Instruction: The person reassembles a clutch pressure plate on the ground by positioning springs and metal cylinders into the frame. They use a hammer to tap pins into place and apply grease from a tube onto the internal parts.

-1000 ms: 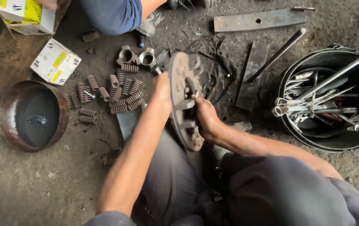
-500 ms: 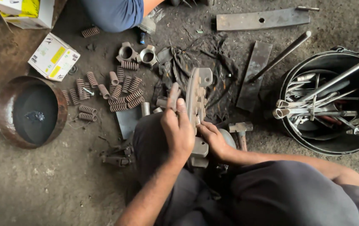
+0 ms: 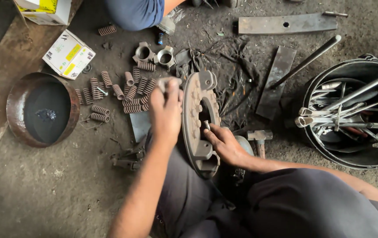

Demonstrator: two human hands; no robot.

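Observation:
A round, rusty grey metal plate (image 3: 196,128) with a central opening stands on edge on the floor between my knees. My right hand (image 3: 225,143) grips it at the central opening, fingers on the inner rim. My left hand (image 3: 166,110) is raised just left of the plate's upper edge. Its fingers are closed around a small grey metal piece (image 3: 170,81). Several rusty coil springs (image 3: 115,93) lie on the floor beyond my left hand.
A rusty bowl of dark liquid (image 3: 16,128) sits at the left, with cardboard boxes (image 3: 68,54) behind it. A black bucket of wrenches (image 3: 352,152) stands at the right. A hammer (image 3: 259,137), flat steel bars (image 3: 279,81) and two metal rings (image 3: 154,55) lie around. Another person in blue (image 3: 139,12) sits opposite.
My left hand has left the plate's edge and risen with a small metal piece in its fingers. The plate has turned a little; my right hand has moved to its central opening.

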